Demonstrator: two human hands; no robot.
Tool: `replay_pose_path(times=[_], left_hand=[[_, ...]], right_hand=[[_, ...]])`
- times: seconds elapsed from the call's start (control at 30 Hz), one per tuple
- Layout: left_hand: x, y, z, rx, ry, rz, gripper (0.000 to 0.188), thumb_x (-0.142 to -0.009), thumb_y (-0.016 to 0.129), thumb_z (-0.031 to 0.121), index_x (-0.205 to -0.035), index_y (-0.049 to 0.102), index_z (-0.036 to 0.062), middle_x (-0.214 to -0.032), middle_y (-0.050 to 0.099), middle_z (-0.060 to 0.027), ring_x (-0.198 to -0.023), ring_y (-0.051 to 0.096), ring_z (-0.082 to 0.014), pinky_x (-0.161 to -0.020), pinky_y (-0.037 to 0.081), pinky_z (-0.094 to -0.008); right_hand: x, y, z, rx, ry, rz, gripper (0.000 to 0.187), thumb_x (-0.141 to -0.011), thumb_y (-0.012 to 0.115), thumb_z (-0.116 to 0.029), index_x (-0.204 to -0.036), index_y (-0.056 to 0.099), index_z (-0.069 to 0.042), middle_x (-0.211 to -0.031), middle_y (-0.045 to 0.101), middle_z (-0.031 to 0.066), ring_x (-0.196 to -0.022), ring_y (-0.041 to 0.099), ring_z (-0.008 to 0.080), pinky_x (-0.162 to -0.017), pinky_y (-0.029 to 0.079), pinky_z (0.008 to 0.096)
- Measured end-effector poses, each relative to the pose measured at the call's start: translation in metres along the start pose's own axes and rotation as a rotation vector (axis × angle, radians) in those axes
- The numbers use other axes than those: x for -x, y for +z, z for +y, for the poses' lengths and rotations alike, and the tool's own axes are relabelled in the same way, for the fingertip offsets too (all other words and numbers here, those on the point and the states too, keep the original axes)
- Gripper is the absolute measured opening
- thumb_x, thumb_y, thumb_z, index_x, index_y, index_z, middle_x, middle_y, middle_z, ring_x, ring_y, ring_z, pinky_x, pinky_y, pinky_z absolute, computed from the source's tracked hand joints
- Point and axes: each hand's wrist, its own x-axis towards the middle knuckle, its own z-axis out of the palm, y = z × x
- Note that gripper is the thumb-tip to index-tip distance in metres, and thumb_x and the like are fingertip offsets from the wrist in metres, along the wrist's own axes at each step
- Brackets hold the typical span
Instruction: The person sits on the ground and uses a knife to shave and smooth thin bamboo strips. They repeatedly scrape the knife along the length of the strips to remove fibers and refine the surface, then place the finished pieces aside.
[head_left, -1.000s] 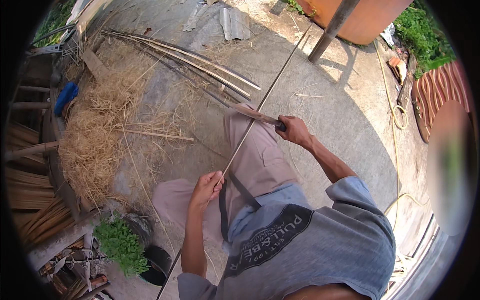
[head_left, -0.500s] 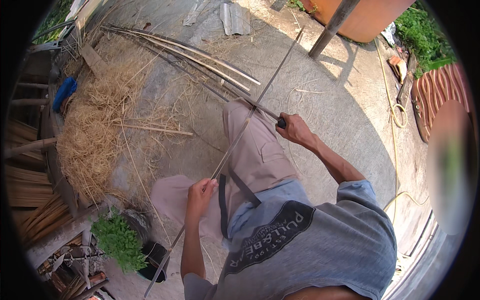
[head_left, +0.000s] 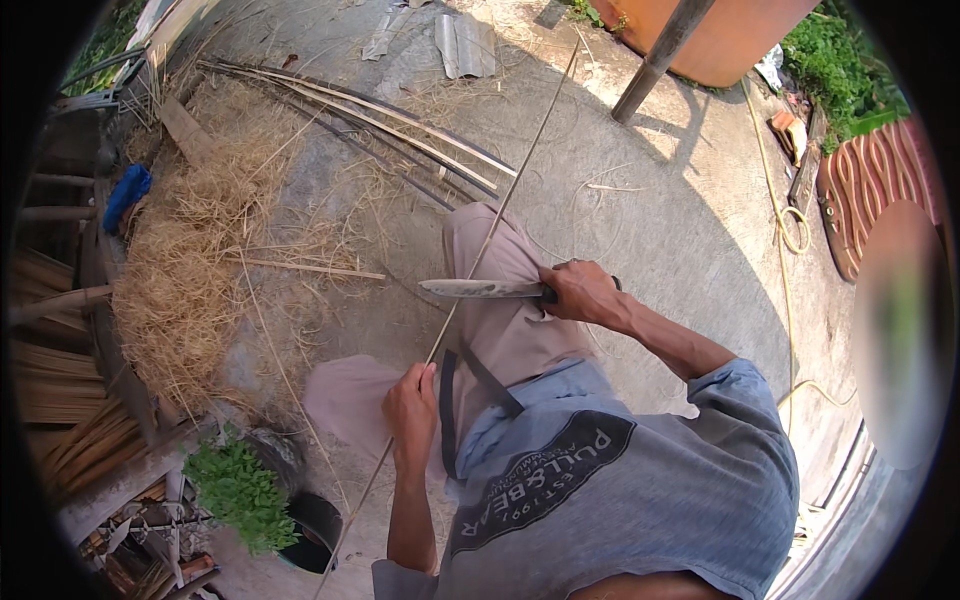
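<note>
My left hand (head_left: 410, 402) is closed round a long thin bamboo strip (head_left: 496, 222), which slants from the lower left up past my knee to the far right. My right hand (head_left: 583, 292) grips the dark handle of a knife (head_left: 484, 289). The blade points left and crosses the strip just beyond my left hand, over my trouser leg (head_left: 515, 338). Whether the edge touches the strip I cannot tell. A black strap (head_left: 448, 410) hangs at my waist.
Several long bamboo strips (head_left: 400, 125) lie on the concrete ahead. To the left is a heap of fine shavings (head_left: 180, 290). A leafy green plant (head_left: 238, 488) stands beside a dark pot (head_left: 315, 530). A wooden post (head_left: 662, 60) rises at the far right, near a yellow hose (head_left: 775, 190).
My right hand has drawn the knife back toward me along the strip, and the blade now points left. The strip looks turned to a narrower side; my left hand has shifted slightly right.
</note>
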Motion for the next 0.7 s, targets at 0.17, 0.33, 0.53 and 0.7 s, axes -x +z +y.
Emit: replay_pose_path(times=[0.17,0.33,0.53,0.7], left_hand=[[0.025,-0.006,-0.026,0.009,-0.038,-0.008,0.026,-0.101,0.058,0.025,-0.087,0.061,0.0030,-0.074,0.061,-0.0207,-0.070,0.059,-0.0433,-0.061,0.042,-0.0489],[0.065,-0.023,-0.053,0.085,-0.082,-0.033,0.024,-0.100,0.061,0.022,-0.091,0.064,0.0005,-0.068,0.057,-0.0181,-0.062,0.053,-0.0368,-0.059,0.040,-0.0411],[0.158,-0.097,-0.154,0.405,-0.556,-0.475,0.027,-0.097,0.066,0.025,-0.099,0.072,-0.0017,-0.070,0.062,-0.0033,-0.066,0.056,-0.0096,-0.061,0.044,-0.0293],[0.158,-0.114,-0.169,-0.090,-0.459,-0.544,0.033,-0.099,0.065,0.027,-0.097,0.072,-0.0043,-0.079,0.072,-0.0109,-0.078,0.069,-0.0150,-0.073,0.053,-0.0312]], right_hand=[[-0.057,-0.013,0.087,-0.070,0.386,0.261,0.031,-0.079,0.072,-0.024,-0.095,0.070,0.002,-0.078,0.069,0.0251,-0.078,0.070,0.0426,-0.075,0.057,0.0493],[-0.071,-0.011,0.082,-0.009,0.226,0.208,0.033,-0.080,0.071,-0.030,-0.093,0.070,0.000,-0.080,0.070,0.0248,-0.080,0.070,0.0427,-0.077,0.056,0.0509],[-0.108,-0.012,0.135,0.014,0.339,0.337,0.031,-0.081,0.070,-0.029,-0.093,0.071,0.000,-0.083,0.071,0.0247,-0.081,0.070,0.0426,-0.076,0.057,0.0504],[-0.083,-0.010,0.078,-0.040,0.286,0.237,0.032,-0.081,0.071,-0.030,-0.095,0.069,-0.001,-0.083,0.070,0.0247,-0.080,0.070,0.0430,-0.076,0.057,0.0509]])
